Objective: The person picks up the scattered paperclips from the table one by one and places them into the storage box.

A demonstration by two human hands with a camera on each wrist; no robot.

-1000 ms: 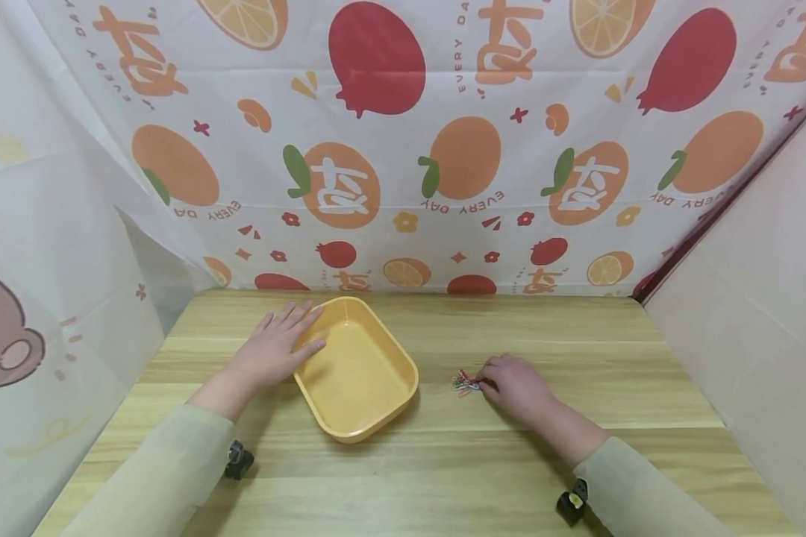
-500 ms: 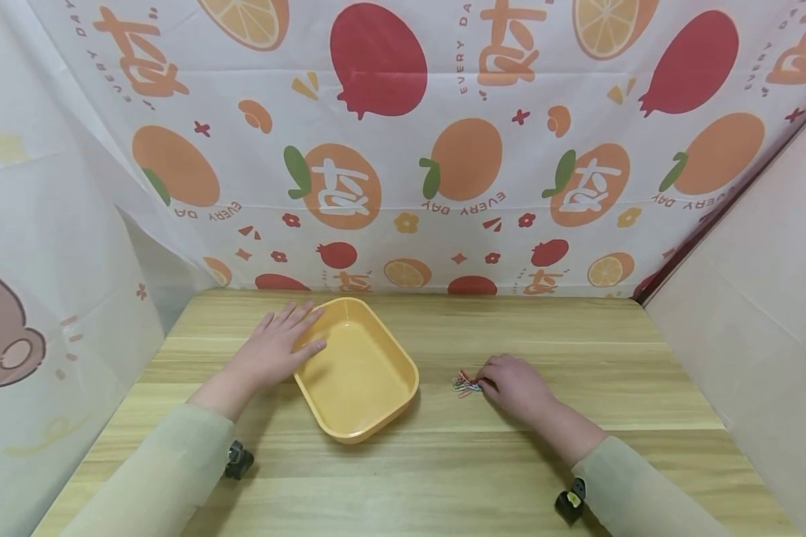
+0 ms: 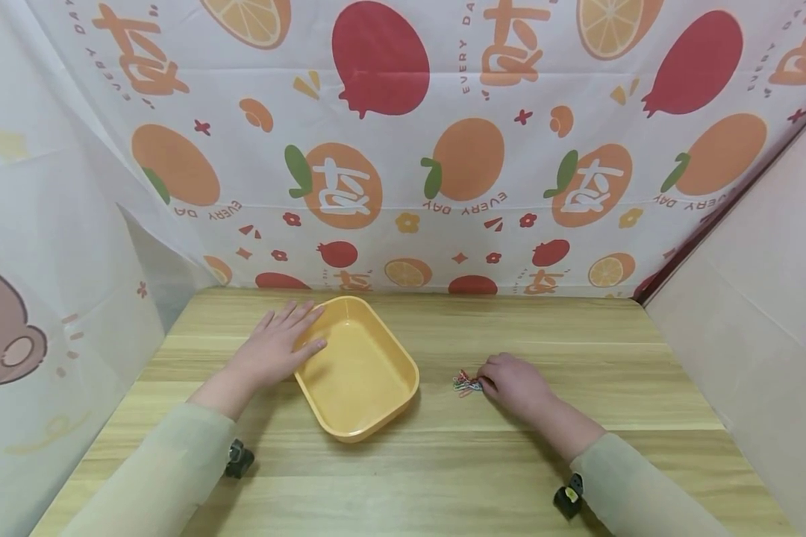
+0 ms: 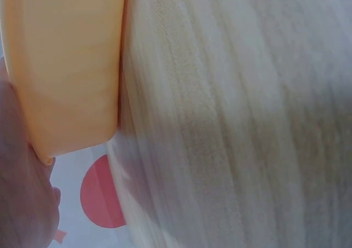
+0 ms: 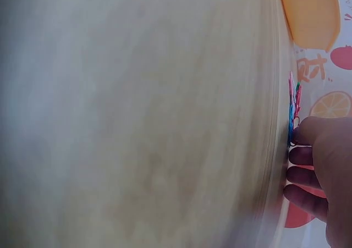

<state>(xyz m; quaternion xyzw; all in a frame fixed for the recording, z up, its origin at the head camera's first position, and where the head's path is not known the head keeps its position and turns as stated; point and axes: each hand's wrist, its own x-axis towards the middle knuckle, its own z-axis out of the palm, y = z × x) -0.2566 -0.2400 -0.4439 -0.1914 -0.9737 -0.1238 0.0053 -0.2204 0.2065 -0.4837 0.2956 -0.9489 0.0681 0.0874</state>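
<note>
A yellow rectangular tray [image 3: 359, 380] sits at an angle on the wooden table; its side also shows in the left wrist view. My left hand [image 3: 275, 349] rests over its left rim, fingers spread and fairly straight, thumb over the inside. To the right of the tray lies a small bunch of coloured paper clips [image 3: 466, 383], red, green, blue and pink. Thumb and forefinger of my right hand [image 3: 517, 388] pinch the near end of the bunch [image 5: 293, 105]. The other fingers bend down to the tabletop, and the pinched ends are partly hidden.
The light wooden table [image 3: 430, 485] ends at a fruit-printed cloth [image 3: 403, 171] hanging behind it. Pale cloth walls stand at the left and right. A small black camera is worn at each wrist.
Both hands, the tray and the paper clips stay practically in place. The right wrist shifts very slightly, and the head view drifts a little.
</note>
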